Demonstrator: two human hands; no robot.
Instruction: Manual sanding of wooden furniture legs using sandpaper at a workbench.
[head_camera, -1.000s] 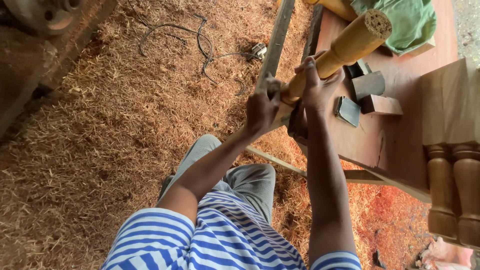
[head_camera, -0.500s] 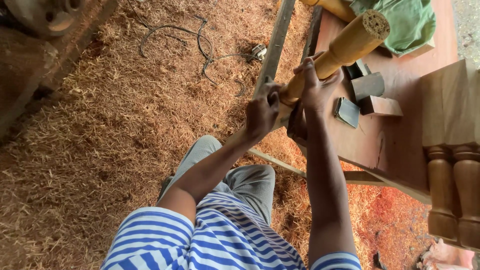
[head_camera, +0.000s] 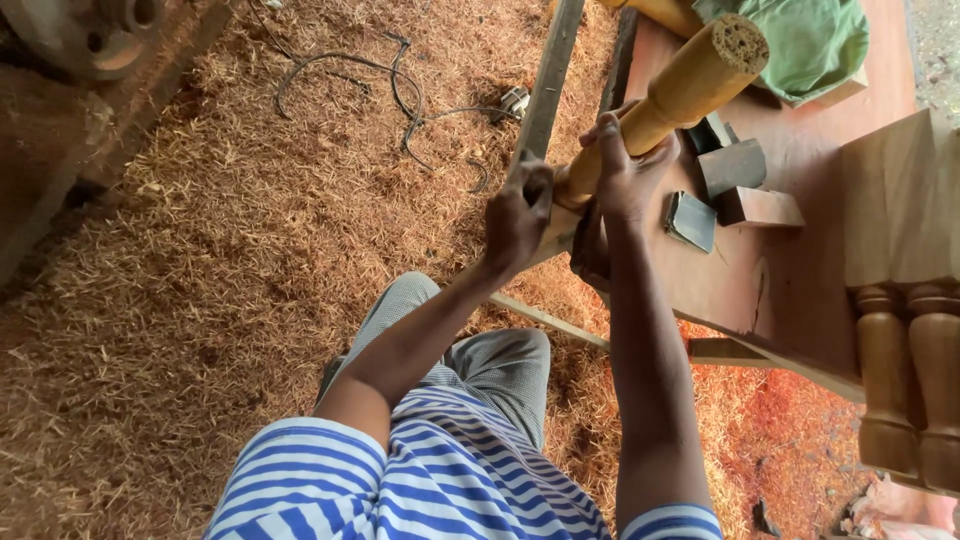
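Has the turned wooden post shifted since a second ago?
No. The turned wooden post keeps its place against the green cloth; both hands, left hand and right hand, still grip it.

Soft even daylight (brightest top right), sharp focus, slight wide-angle edge distortion.

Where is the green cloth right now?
In the head view, the green cloth lies at the top right on the reddish workbench, just behind the end of the turned wooden post both hands grip.

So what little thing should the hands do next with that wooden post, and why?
Probably slide the left hand a bit further along the turned wooden post, because the right hand already grips it firmly and the left sits at its lower end by the workbench edge.
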